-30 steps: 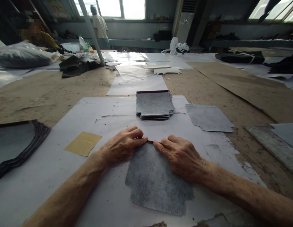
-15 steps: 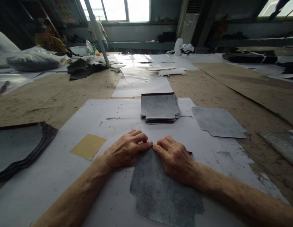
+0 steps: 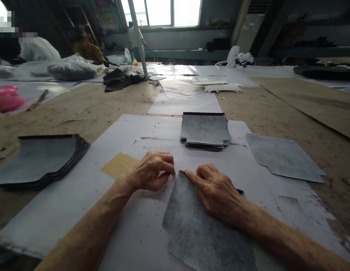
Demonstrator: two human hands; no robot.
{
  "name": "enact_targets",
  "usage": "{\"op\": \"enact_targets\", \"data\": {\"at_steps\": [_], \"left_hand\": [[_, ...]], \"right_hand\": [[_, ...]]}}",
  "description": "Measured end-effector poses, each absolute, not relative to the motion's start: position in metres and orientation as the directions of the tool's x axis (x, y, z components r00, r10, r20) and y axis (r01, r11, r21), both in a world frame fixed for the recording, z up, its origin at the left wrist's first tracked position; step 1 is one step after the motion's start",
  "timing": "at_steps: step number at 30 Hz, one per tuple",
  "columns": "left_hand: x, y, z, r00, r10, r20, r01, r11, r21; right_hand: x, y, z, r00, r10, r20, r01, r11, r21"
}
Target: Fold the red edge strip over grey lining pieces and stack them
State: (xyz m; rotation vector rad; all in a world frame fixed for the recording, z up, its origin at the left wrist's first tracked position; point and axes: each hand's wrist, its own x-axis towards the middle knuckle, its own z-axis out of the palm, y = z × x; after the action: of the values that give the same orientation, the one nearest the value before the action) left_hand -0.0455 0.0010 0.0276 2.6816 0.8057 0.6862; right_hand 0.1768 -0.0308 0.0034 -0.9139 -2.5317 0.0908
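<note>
Panel [image 3: 203, 229] partly beneath right hand [image 3: 217, 190]

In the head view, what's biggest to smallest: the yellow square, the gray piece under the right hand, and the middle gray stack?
1. Gray piece, even partly covered
2. Gray stack
3. Yellow square

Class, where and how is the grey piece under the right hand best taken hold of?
I'd pinch the grey piece at its left edge, coming from the left. It looks thin and lies flat, and that edge is uncovered, while the right hand covers part of its right side.
</note>
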Motion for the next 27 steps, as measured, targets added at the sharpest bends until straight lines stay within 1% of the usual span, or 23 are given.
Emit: {"op": "enact_targets", "data": {"at_steps": [2, 5, 10, 20, 25, 27], "left_hand": [[-0.0442, -0.0006, 0.0279, 0.746, 0.593, 0.303, 0.452, -0.785, 0.423], [-0.0438, -0.0009, 0.0266, 0.745, 0.609, 0.273, 0.464, -0.767, 0.444], [-0.044, -0.0011, 0.0262, 0.758, 0.601, 0.254, 0.476, -0.775, 0.415], [-0.0435, -0.0029, 0.0278, 0.771, 0.59, 0.239, 0.492, -0.79, 0.365], [-0.0438, -0.0035, 0.0267, 0.769, 0.598, 0.226, 0.514, -0.788, 0.338], [-0.0438, -0.0037, 0.026, 0.768, 0.601, 0.224, 0.519, -0.787, 0.334]], "right_hand": [[0.1761, -0.03, 0.0044, -0.69, 0.628, 0.36, 0.598, 0.775, -0.205], [0.1744, -0.0286, 0.0056, -0.692, 0.651, 0.313, 0.617, 0.758, -0.212], [0.1729, -0.028, 0.0062, -0.678, 0.669, 0.304, 0.628, 0.742, -0.235], [0.1715, -0.0286, 0.0065, -0.667, 0.677, 0.31, 0.634, 0.735, -0.24], [0.1711, -0.0304, 0.0062, -0.675, 0.662, 0.324, 0.637, 0.746, -0.196], [0.169, -0.0315, 0.0085, -0.681, 0.667, 0.3, 0.651, 0.74, -0.169]]}}
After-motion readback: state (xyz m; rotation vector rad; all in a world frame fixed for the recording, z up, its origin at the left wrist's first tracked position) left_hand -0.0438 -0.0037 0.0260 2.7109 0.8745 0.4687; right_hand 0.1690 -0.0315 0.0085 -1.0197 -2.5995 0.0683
